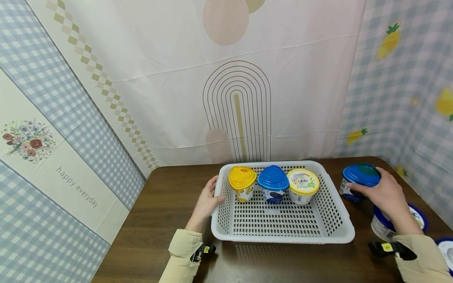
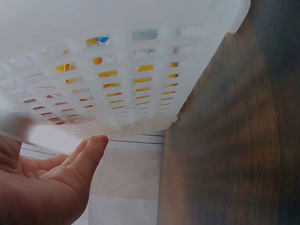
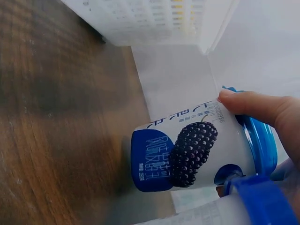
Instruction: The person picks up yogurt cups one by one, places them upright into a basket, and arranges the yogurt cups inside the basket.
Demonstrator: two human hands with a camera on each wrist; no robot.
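A white perforated plastic basket (image 1: pixel 276 237) stands on the wooden table. My left hand (image 1: pixel 206 203) grips its left rim, thumb over the edge; the left wrist view shows that hand (image 2: pixel 61 180) close against the slotted side. Along the basket's back sit a yellow-lidded yogurt tub (image 1: pixel 242 179), a blue-lidded one (image 1: pixel 273 179) and a round one with a yellow-rimmed lid (image 1: pixel 303 182). To the right of the basket, my right hand (image 1: pixel 387 192) grips another blue-lidded yogurt tub (image 1: pixel 361 175) near its lid. A blackberry is printed on this tub (image 3: pixel 192 150) in the right wrist view.
Beneath my right forearm stands a round tub with a dark blue rim (image 1: pixel 382 226). Another blue-rimmed tub (image 1: pixel 446 251) is cut off at the right edge. A patterned cloth (image 1: pixel 177 98) hangs behind the dark wooden table (image 1: pixel 155 220).
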